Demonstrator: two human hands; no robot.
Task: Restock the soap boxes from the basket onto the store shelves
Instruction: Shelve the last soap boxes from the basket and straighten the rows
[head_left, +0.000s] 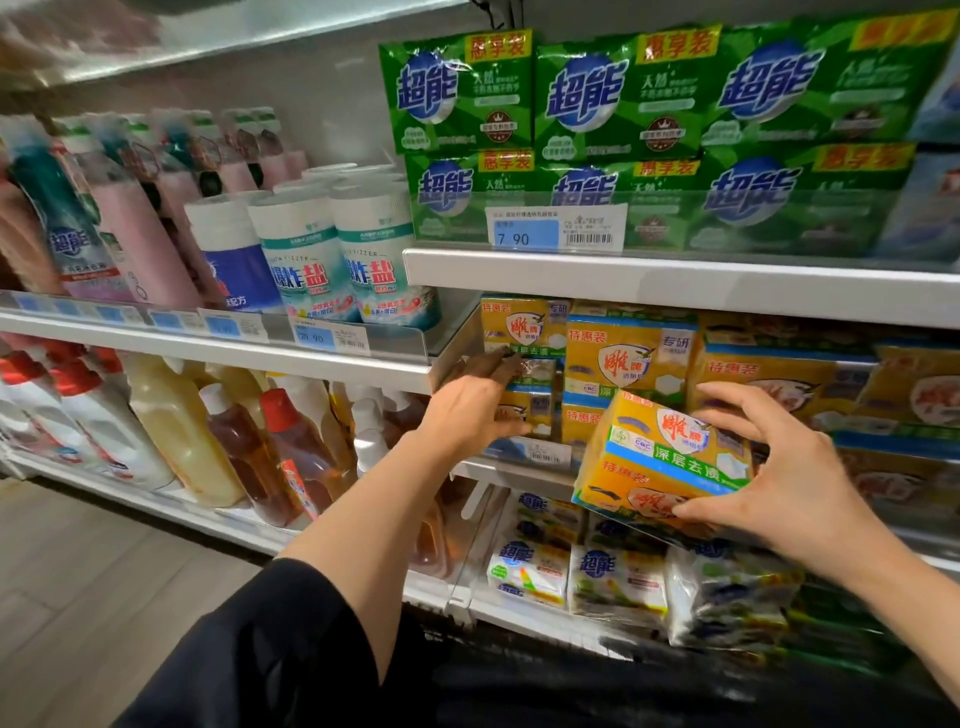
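soap box (665, 457): yellow, green band, blue edges, red script
upper packs (613, 98): green, blue-white logo
sleeve (270, 649): black
price tag (524, 234): blue and white

Green detergent-soap packs (618, 98) stand stacked in two rows at upper right, a price tag reading 7.90 (555, 227) clipped in front of them; to the left, white canisters with teal labels (343, 254) sit beside pink spray bottles (150, 218); below those, amber bottles with red caps (291, 452), a pale yellow jug (176, 421) and white bottles (88, 421); grey wood-look floor (93, 582) at lower left.
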